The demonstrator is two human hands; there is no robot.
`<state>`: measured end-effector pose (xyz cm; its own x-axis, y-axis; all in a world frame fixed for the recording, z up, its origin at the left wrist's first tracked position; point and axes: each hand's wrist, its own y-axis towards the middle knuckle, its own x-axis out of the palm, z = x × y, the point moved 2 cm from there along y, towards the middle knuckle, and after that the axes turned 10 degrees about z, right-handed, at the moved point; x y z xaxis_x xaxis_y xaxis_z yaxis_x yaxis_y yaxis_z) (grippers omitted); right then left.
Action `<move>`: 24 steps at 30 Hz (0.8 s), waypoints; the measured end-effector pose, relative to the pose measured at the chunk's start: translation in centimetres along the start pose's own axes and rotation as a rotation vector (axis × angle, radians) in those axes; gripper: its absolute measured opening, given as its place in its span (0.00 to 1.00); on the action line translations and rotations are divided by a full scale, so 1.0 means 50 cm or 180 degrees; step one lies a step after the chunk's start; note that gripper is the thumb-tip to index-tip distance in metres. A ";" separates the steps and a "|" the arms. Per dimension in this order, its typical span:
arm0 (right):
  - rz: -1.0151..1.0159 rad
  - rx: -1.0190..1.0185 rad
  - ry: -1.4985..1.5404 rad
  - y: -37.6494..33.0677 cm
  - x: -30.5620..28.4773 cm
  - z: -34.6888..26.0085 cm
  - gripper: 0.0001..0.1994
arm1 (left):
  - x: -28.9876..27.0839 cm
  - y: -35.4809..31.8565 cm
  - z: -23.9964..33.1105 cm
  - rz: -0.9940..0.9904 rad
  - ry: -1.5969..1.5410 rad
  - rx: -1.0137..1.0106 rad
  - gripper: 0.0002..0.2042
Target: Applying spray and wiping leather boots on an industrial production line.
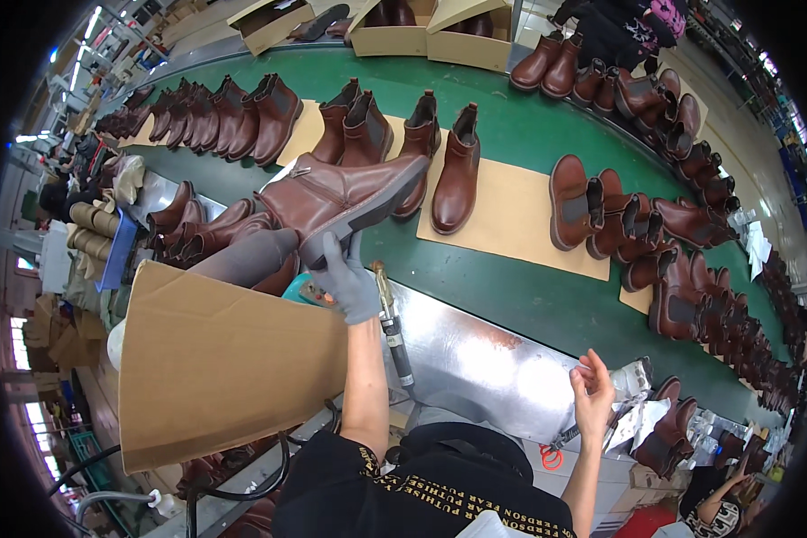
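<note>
Reddish-brown leather is shining on the boot [341, 193], which is hanging left of centre in the frame, above the near edge of the green table [502, 287]. The left hand [346, 278], gloved in grey, is grasping it by the heel end from below, so the boot is lying directly above that hand in the frame. The foot's long axis is slanting from the heel at lower left up to the toe at upper right; the toe is pointing toward a standing boot [457, 175], and the sole is facing down and to the right. The shaft is turning toward the left of the frame, its zip showing. Beyond it a dark grey rounded form [247, 260] is rising behind the cardboard sheet [233, 368]; with the overlap there, whether the shaft is touching it is hard to tell.

The left hand is far the nearer one. The right hand [594, 394] is waiting bare at lower right, fingers loosely bent, apparently holding nothing, beside a crumpled white wrapper [632, 381]. A slim black-and-tan tool [393, 327] is lying just right of the left wrist.
</note>
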<state>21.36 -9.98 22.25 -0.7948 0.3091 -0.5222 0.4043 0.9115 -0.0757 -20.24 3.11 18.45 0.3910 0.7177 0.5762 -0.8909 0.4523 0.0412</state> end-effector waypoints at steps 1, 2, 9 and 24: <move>-0.0014 -0.0027 -0.0027 0.000 0.004 -0.012 0.24 | -0.009 0.000 -0.009 -0.0114 0.0203 0.0119 0.19; -0.0029 -0.0055 -0.0052 0.000 0.008 -0.023 0.24 | -0.021 -0.006 -0.016 -0.0193 0.0539 0.0321 0.19; -0.0050 -0.0235 -0.0290 -0.023 0.008 -0.030 0.23 | 0.032 -0.031 0.018 0.0029 -0.0587 -0.0495 0.22; 0.0005 -0.0248 -0.0523 -0.059 -0.014 0.001 0.24 | 0.007 -0.021 -0.025 0.0053 -0.0437 -0.0361 0.15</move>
<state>20.76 -12.88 22.80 -0.7070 0.2680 -0.6545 0.3642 0.9312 -0.0121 -18.88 3.57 17.58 0.3343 0.6500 0.6825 -0.8621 0.5035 -0.0571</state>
